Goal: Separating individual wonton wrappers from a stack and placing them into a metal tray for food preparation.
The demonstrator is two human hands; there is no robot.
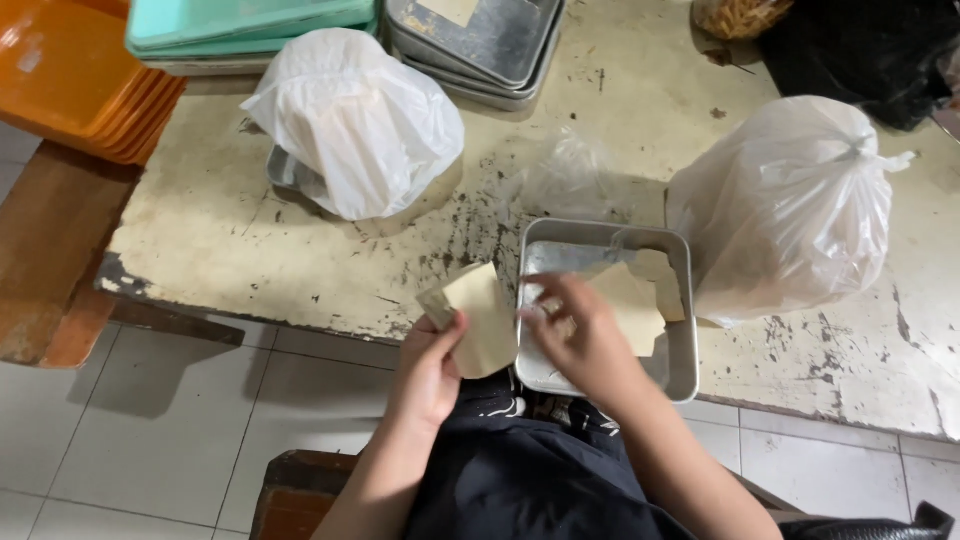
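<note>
Resting against the near edge of the worn table (250,250), a thin beige sheet (478,318) was held in the left hand (430,375), just to the left of the metal tray (682,300). The sheet was pinched at its lower left edge, with the thumb laid on its near face and the remaining fingers hidden behind it; most of the sheet stood clear above the fingertips. Its long axis was tilted, running from the lower right up toward the upper left, with the top corner pointed away from the person and a folded or second layer seen along its left side.

The right hand (580,340) was blurred over the near left part of the tray, fingers spread toward more beige sheets (635,300) lying inside it. Whether those fingers were closed on a sheet could not be told; they appeared to be touching the stack.

Just right of the tray, a knotted translucent plastic bag (785,205) was seen, touching the tray's right wall. Beyond the tray and to its left, a white plastic bag (355,120) was set on a smaller metal pan (290,172). Further beyond the tray, stacked grey trays (490,45), teal trays (240,25) and orange trays (70,75) were placed.
</note>
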